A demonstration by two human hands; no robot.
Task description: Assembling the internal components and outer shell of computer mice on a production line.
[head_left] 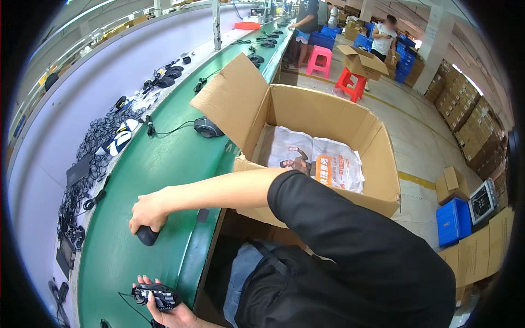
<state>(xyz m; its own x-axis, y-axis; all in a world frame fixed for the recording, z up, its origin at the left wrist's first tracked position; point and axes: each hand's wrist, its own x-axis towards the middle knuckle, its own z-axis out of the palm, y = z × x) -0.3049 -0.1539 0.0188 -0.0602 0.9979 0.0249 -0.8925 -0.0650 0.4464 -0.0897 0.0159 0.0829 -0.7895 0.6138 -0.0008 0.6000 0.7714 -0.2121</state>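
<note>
In my left hand (pixel 178 315) rests a black computer mouse base (pixel 158 296), its inner parts showing, with a thin black cable trailing from it over the green belt. The fingers hold it from beneath and the thumb lies along its edge. Farther up the belt, my right hand (pixel 150 211) reaches down with its fingers closed round a dark, rounded piece (pixel 146 235) that looks like a mouse shell. That piece is on or just above the belt. Part of it is hidden under the fingers. The two hands are apart.
The green conveyor belt (pixel 123 259) runs away from me, with a corded black mouse (pixel 208 127) farther along. Piled black cables (pixel 95 142) line its left ledge. An open cardboard box (pixel 328 104) containing a printed plastic bag (pixel 333 169) stands at its right. People and stools are beyond.
</note>
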